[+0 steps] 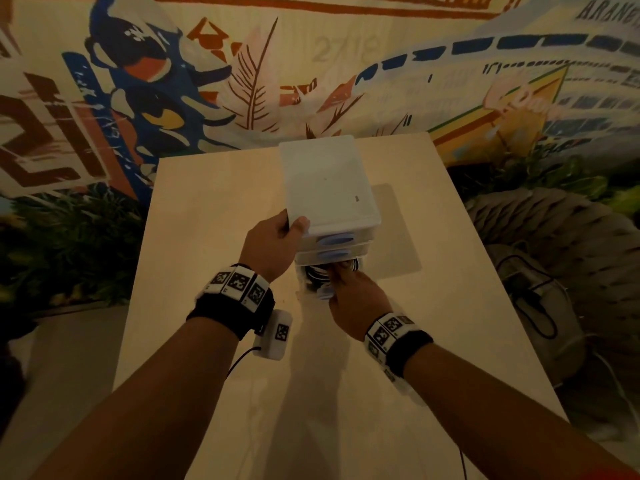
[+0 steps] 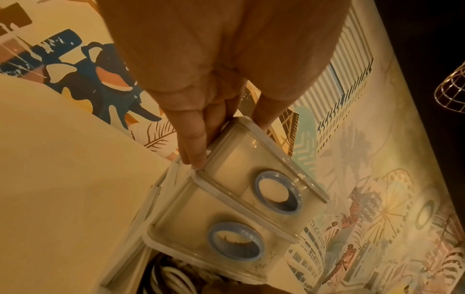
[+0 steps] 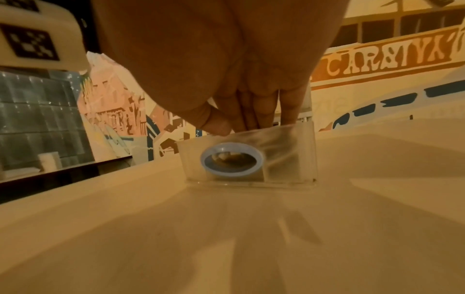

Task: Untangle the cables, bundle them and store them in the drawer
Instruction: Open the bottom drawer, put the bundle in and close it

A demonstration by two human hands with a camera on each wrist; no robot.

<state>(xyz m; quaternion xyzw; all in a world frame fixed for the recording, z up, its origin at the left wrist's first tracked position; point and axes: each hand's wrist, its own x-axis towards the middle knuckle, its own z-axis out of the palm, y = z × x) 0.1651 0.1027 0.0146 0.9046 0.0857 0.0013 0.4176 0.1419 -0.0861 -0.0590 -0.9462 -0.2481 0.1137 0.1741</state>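
One clear plastic drawer unit (image 1: pixel 329 188) on the pale bench (image 1: pixel 207 237); three drawers, each with a blue oval ring pull. Bottom drawer (image 3: pixel 247 157) open, holding coiled black and white cables (image 2: pixel 173 276). Left hand (image 1: pixel 273 244) clamps the unit's top corner; right hand (image 1: pixel 353 299) grips the drawer front.

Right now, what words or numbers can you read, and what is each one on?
"2718": faint grey, on the painted wall mural.
"ARANE": cut off by the edge, on the mural's white ship.
"CARNIVA": fancy letters, partly guessed, on the mural's orange band.
Small dark mark on the white plastic drawer unit: too small to read.
Black-and-white square wrist markers: patterns, no words.
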